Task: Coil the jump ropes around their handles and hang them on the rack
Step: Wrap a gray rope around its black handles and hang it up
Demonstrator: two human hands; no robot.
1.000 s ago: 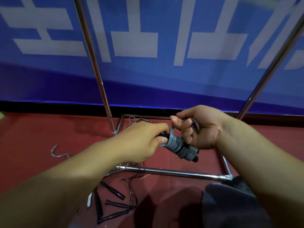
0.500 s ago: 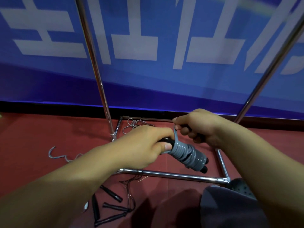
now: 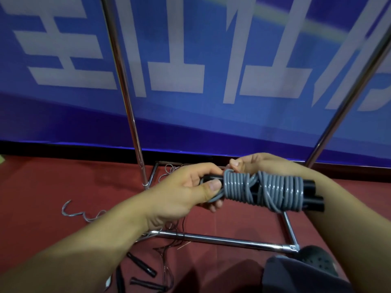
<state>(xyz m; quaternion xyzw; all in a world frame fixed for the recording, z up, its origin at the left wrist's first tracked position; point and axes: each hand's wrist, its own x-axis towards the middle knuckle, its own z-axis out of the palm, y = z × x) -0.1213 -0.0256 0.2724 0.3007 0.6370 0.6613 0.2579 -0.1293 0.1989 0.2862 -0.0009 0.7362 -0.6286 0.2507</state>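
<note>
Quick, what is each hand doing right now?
Left hand: closed around the black handles.
Right hand: pinching the grey rope at the coil's end.

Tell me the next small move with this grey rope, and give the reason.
Probably tuck the rope's last bit under a coil. The grey rope already wraps both black handles; the left hand grips one end, and the right hand pinches the rope at the top coil.

The coiled jump rope (image 3: 264, 192) sits mid-frame before the rack (image 3: 222, 242); loose handles (image 3: 141, 265) lie on the floor (image 3: 42, 187), lower left.
</note>
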